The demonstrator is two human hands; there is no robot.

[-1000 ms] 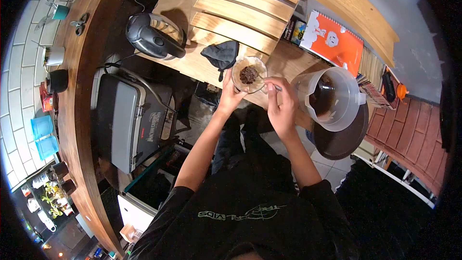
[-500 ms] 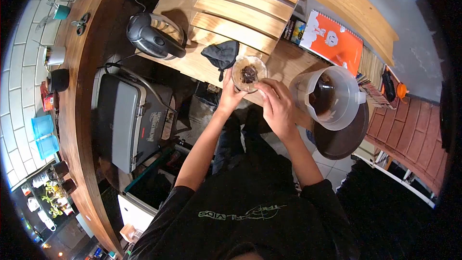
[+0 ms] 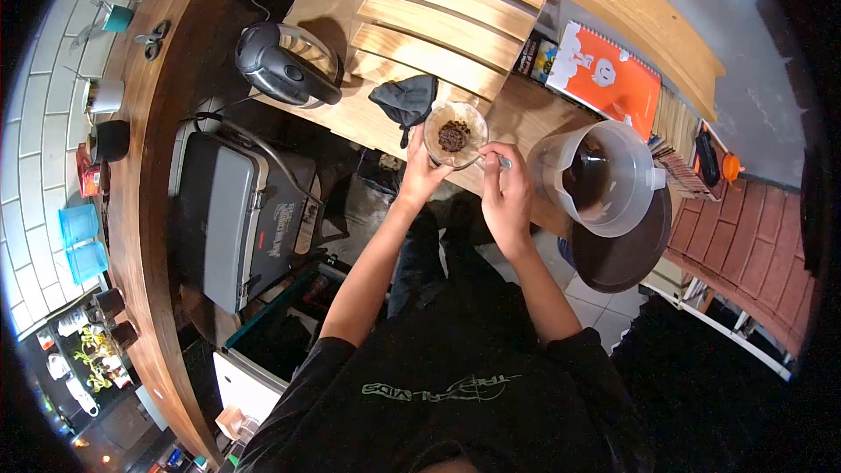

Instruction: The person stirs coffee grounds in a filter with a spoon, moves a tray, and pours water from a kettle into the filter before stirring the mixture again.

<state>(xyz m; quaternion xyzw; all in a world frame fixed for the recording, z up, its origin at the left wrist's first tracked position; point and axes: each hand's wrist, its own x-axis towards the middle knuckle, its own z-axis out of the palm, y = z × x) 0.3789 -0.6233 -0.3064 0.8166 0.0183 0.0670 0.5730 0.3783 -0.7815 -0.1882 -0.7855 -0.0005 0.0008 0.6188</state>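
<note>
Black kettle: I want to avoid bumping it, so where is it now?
In the head view, the black kettle stands upper left on the pale wooden surface, just left of the crumpled black cloth.

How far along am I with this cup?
Partway, I'd judge. Done: the dark clumps are in the cup. In hand: your left hand holds the cup, and your right hand grips a thin tool at its rim. Left: perhaps more work on the clumps, which lie uneven; how much, I can't tell.
</note>
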